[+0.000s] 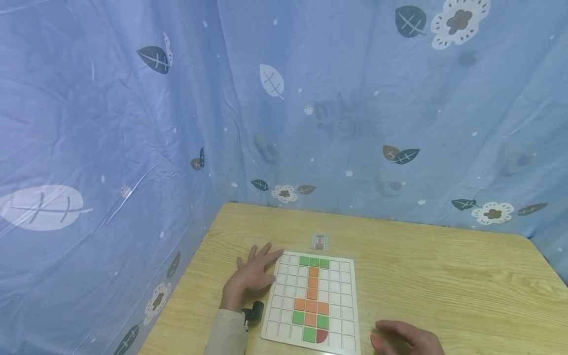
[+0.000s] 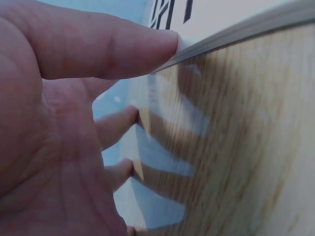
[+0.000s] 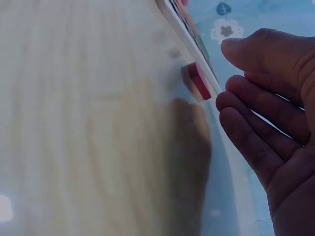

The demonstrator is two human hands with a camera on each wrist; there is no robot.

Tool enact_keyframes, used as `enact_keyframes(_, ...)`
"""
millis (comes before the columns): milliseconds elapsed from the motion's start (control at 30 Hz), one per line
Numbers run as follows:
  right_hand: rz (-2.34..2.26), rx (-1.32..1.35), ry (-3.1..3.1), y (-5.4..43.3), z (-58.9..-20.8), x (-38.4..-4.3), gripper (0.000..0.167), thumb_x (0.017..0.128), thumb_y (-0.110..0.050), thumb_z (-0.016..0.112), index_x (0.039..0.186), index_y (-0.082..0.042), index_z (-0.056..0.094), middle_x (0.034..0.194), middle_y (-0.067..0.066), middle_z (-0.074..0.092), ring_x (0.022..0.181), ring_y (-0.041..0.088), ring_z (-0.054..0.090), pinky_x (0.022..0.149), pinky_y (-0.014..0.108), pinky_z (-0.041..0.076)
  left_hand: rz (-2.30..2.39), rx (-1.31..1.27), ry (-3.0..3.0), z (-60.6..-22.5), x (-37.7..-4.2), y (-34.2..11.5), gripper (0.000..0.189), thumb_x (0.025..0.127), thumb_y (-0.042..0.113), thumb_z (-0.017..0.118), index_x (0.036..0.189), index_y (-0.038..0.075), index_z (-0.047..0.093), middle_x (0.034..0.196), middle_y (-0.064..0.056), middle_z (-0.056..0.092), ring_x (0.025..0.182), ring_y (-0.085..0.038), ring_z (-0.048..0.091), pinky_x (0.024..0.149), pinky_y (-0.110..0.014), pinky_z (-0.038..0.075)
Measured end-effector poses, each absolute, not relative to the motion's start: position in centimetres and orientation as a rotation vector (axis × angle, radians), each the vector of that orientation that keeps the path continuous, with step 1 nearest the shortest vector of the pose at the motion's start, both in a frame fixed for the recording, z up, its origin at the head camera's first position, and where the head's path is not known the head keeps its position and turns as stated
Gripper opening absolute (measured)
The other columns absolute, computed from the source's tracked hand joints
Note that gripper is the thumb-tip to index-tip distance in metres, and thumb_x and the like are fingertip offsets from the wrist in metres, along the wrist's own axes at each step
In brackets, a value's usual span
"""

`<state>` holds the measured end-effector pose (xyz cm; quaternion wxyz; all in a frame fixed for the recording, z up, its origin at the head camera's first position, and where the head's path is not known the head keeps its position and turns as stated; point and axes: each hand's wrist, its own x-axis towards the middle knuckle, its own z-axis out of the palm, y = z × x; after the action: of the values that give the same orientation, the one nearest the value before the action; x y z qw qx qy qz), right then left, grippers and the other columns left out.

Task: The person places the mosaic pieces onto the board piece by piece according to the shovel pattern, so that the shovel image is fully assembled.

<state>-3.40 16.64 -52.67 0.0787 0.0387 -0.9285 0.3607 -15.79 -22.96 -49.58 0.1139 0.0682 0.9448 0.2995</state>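
A white grid board (image 1: 341, 315) lies on the table, bearing green tiles (image 1: 314, 262), orange tiles (image 1: 311, 305) and a red rounded tile (image 1: 321, 336) in its bottom row. My left hand (image 1: 254, 276) is spread at the board's upper left, its thumb touching the side edge in the left wrist view. To the right of the board, a loose red piece (image 3: 198, 81) sits on the wood. My right hand (image 1: 412, 337) is beside that piece, fingers bent loosely with nothing between them in the right wrist view.
A small card (image 1: 320, 242) with a printed grid picture lies just beyond the board. Near my left wrist is a black device (image 1: 254, 312). Blue patterned curtains (image 1: 346, 123) enclose the wooden table (image 1: 426, 266) at the back and left.
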Motion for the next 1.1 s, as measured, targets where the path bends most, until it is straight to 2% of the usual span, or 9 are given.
enact_keyframes(167, 1.053, 0.290, -2.692, 17.3, -54.1, -3.4, 0.028, 0.076, -0.029, 0.100, 0.100, -0.031, 0.085, 0.100, -0.022, 0.081, 0.097, -0.007, 0.072, 0.084, 0.006, 0.050, 0.876, 0.200, 2.776, -49.6, -15.7, -22.9, 0.080, 0.088, 0.011, 0.069, 0.164, 0.026, 0.053, 0.181, -0.015, 0.028, 0.168, -0.055, 0.007, 0.121, -0.091, -0.007)
enact_keyframes(367, 1.125, 0.373, -2.656, 17.7, -54.6, -3.2, 0.032, 0.075, -0.023, 0.100, 0.102, -0.031, 0.084, 0.102, -0.025, 0.079, 0.097, -0.009, 0.071, 0.084, 0.004, 0.048, 0.893, 0.202, 2.772, -49.6, -15.7, -22.9, 0.080, 0.087, 0.010, 0.068, 0.164, 0.026, 0.053, 0.181, -0.015, 0.028, 0.168, -0.055, 0.007, 0.121, -0.091, -0.006)
enact_keyframes(567, 1.140, 0.396, -2.544, 16.9, -55.0, -3.0, 0.043, 0.067, -0.010, 0.102, 0.095, -0.035, 0.083, 0.097, -0.025, 0.080, 0.091, -0.008, 0.073, 0.085, -0.002, 0.046, 0.894, 0.200, 2.772, -49.5, -15.6, -23.0, 0.080, 0.087, 0.009, 0.068, 0.164, 0.026, 0.053, 0.181, -0.015, 0.028, 0.168, -0.055, 0.007, 0.121, -0.091, -0.006)
enact_keyframes(867, 1.049, 0.409, -2.450, 16.0, -55.3, -3.4, 0.045, 0.063, -0.003, 0.103, 0.088, -0.035, 0.081, 0.090, -0.028, 0.077, 0.081, -0.008, 0.073, 0.076, 0.002, 0.051, 0.882, 0.204, 2.770, -49.5, -15.7, -23.0, 0.080, 0.088, 0.009, 0.068, 0.165, 0.026, 0.052, 0.182, -0.015, 0.027, 0.168, -0.055, 0.007, 0.120, -0.091, -0.007)
enact_keyframes(1100, 1.064, 0.430, -2.689, 17.2, -54.1, -3.4, 0.032, 0.076, -0.010, 0.097, 0.097, -0.029, 0.082, 0.096, -0.023, 0.080, 0.088, -0.009, 0.071, 0.075, 0.017, 0.059, 0.897, 0.200, 2.779, -49.9, -15.9, -23.0, 0.080, 0.087, 0.009, 0.068, 0.164, 0.025, 0.054, 0.181, -0.014, 0.029, 0.168, -0.054, 0.007, 0.121, -0.091, -0.006)
